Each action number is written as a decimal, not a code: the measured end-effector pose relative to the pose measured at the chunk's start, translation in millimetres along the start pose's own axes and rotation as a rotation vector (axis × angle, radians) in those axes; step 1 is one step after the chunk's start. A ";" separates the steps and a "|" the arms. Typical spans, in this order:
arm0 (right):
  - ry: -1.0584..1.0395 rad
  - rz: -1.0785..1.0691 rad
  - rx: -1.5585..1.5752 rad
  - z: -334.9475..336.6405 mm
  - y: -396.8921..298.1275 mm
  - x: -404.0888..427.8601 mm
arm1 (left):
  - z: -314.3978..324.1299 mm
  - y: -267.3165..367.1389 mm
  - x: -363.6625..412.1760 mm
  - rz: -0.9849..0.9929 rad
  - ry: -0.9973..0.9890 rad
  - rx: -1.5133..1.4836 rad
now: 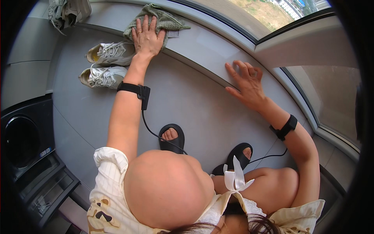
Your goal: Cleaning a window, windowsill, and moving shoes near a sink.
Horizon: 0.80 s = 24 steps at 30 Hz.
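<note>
My left hand (149, 38) lies flat, fingers spread, on a crumpled green-grey cloth (172, 22) on the light window ledge (201, 42). The cloth bears a small pale label at its lower right. My right hand (248, 83) rests on the same ledge further right, fingers apart and bent, thumb at the ledge's front edge, holding nothing. Just below my left hand, a pair of white lace-up sneakers (112, 52) stands on the grey floor (187, 96). Each forearm wears a black strap with a cable.
More light shoes (71, 13) stand at the ledge's far left end. A window (263, 14) runs behind the ledge. At left are a black front-loading appliance (26, 137) and a dark-framed shelf or drawer unit (52, 187). My feet are in black slides (172, 143) on the floor.
</note>
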State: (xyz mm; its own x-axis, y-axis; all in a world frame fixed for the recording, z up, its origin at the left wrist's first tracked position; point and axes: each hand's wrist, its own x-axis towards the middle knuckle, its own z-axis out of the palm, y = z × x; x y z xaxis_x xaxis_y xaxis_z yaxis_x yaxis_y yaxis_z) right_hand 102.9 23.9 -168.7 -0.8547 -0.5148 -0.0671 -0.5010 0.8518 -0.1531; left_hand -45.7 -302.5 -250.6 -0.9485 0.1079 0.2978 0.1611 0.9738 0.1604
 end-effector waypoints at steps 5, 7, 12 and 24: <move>-0.033 -0.068 0.019 -9.0 -20.8 -29.7 | 1.2 -1.0 -1.9 -0.005 0.016 -0.011; -0.092 -0.122 0.071 -15.5 -33.9 -50.6 | 3.1 0.1 -1.7 -0.004 0.020 -0.023; -0.142 -0.246 0.321 -13.0 -36.0 -73.8 | 4.8 -4.9 1.7 0.005 0.042 0.013; -0.075 0.140 0.523 -44.7 -27.4 -65.9 | 8.7 -2.4 0.7 -0.015 0.036 -0.014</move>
State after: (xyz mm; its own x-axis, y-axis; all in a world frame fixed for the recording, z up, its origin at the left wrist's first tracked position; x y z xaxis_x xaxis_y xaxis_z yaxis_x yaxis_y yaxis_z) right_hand 166.9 38.9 -116.1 -0.8865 -0.4222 -0.1893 -0.2327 0.7604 -0.6063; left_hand -49.2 -303.0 -258.9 -0.9405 0.0863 0.3286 0.1512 0.9724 0.1775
